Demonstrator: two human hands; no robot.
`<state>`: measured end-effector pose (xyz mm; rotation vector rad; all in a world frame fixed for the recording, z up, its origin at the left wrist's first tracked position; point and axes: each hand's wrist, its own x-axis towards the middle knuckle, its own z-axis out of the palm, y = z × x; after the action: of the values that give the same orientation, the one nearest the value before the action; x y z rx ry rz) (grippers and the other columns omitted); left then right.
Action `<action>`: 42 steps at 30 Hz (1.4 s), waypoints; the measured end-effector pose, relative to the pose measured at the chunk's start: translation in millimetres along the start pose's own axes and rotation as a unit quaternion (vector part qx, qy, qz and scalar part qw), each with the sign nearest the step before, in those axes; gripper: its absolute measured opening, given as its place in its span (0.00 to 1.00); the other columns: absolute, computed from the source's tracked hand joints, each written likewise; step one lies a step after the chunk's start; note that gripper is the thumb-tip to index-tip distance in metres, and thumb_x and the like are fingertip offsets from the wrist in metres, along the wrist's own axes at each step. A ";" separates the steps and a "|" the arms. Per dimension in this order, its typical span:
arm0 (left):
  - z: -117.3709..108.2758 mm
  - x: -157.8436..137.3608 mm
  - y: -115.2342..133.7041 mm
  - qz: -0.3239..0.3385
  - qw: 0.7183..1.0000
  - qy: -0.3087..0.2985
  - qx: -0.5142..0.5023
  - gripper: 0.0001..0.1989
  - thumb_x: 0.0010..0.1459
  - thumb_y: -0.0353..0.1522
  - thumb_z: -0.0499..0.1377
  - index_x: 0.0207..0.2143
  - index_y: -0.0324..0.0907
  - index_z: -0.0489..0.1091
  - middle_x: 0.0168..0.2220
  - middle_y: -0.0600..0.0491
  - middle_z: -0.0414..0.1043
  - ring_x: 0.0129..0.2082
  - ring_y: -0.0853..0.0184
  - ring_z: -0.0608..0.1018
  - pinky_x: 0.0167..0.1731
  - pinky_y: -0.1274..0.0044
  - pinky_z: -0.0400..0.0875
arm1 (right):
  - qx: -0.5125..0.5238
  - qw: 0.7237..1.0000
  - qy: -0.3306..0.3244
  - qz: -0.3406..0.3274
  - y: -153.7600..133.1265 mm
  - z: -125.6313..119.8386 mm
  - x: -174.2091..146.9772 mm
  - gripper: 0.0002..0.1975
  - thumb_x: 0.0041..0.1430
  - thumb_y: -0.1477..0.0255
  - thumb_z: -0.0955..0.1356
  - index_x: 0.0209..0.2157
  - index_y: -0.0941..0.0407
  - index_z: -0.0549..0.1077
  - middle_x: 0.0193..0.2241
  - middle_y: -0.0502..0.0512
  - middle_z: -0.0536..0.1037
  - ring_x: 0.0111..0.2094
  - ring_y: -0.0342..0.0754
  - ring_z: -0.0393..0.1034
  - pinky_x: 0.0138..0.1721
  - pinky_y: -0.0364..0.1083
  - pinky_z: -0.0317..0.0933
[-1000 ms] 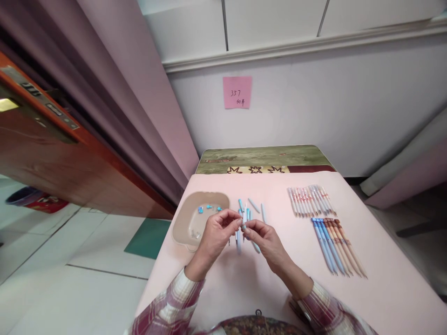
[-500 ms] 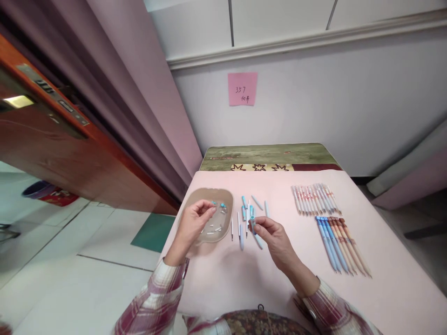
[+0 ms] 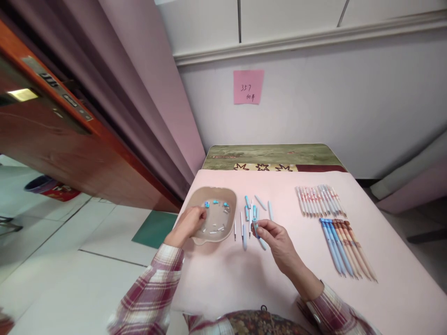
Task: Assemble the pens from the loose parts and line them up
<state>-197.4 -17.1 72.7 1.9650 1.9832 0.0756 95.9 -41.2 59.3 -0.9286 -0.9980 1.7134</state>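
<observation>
My left hand [image 3: 190, 224] reaches into the beige plastic tray [image 3: 217, 217], its fingers curled together over the left side. Whatever they may hold is hidden. Small blue pen clips or caps [image 3: 207, 204] and little white parts [image 3: 213, 232] lie scattered on the tray floor. Between thumb and fingers, my right hand [image 3: 276, 239] grips a short light-blue pen barrel [image 3: 255, 227], held upright above the table. Just beyond it lie loose blue pen barrels [image 3: 260, 202] and thin white pen refills [image 3: 235, 229].
On the right of the pink-covered table [image 3: 289, 288], a row of white-and-red pens [image 3: 319, 201] lies behind a row of blue pens [image 3: 335, 246] and brown pens [image 3: 354, 249]. A pink note [image 3: 248, 87] is stuck to the wall. An orange-brown door [image 3: 104, 153] stands at left.
My left hand has moved left and down into the tray, and another blue piece now shows there. My right hand keeps the pen barrel in nearly the same place. The view has shifted slightly.
</observation>
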 end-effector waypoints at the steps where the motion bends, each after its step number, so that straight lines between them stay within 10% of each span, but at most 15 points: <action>1: 2.6 1.6 6.6 0.018 1.000 -0.006 -0.008 0.08 0.46 0.24 0.54 0.24 0.42 0.71 0.25 0.54 0.71 0.29 0.66 0.71 0.30 0.78 0.59 | 0.000 1.000 -0.003 0.002 0.8 0.9 0.0 0.12 0.49 0.61 0.75 0.32 0.55 0.78 0.28 0.51 0.77 0.31 0.45 0.67 0.39 0.46 0.62; 7: 24.2 10.9 44.1 0.146 0.988 -0.038 -0.030 0.09 0.47 0.25 0.55 0.28 0.43 0.74 0.31 0.51 0.75 0.33 0.62 0.74 0.33 0.75 0.62 | -0.014 1.000 -0.006 0.004 0.1 5.1 -1.9 0.14 0.48 0.59 0.74 0.31 0.55 0.78 0.26 0.52 0.76 0.31 0.47 0.67 0.39 0.48 0.62; 28: 35.6 12.6 59.9 0.167 0.985 -0.030 0.027 0.09 0.57 0.27 0.51 0.31 0.41 0.72 0.35 0.44 0.73 0.37 0.60 0.75 0.36 0.73 0.65 | 0.000 1.000 -0.025 0.015 -4.4 2.6 -3.4 0.13 0.48 0.60 0.74 0.30 0.55 0.77 0.26 0.51 0.75 0.30 0.45 0.65 0.37 0.46 0.60; 33: 13.4 9.7 67.6 0.129 0.980 0.068 -0.134 0.07 0.59 0.29 0.51 0.34 0.42 0.69 0.34 0.49 0.71 0.36 0.63 0.72 0.38 0.74 0.65 | -0.012 1.000 -0.019 0.010 -3.1 0.8 -1.4 0.15 0.49 0.58 0.74 0.31 0.56 0.77 0.27 0.52 0.75 0.30 0.46 0.65 0.36 0.46 0.60; 39: -6.4 -12.9 115.2 0.031 0.791 0.118 -0.599 0.17 0.53 0.37 0.63 0.44 0.40 0.70 0.31 0.53 0.73 0.24 0.72 0.71 0.28 0.79 0.66 | 0.008 1.000 -0.024 0.011 -1.1 3.7 1.0 0.16 0.50 0.59 0.74 0.33 0.57 0.78 0.26 0.51 0.74 0.29 0.44 0.64 0.35 0.45 0.59; 42: -0.9 -22.5 137.1 0.012 0.754 0.102 -0.649 0.13 0.51 0.37 0.64 0.36 0.38 0.74 0.30 0.50 0.76 0.25 0.72 0.72 0.29 0.78 0.68 | 0.012 0.999 -0.037 0.009 -2.6 4.6 -0.1 0.15 0.50 0.59 0.74 0.32 0.57 0.78 0.27 0.51 0.74 0.29 0.44 0.63 0.34 0.44 0.58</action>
<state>-66.5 -33.7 116.2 1.0023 1.2509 1.3159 92.7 -41.6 63.5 -0.8676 -1.0179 1.7813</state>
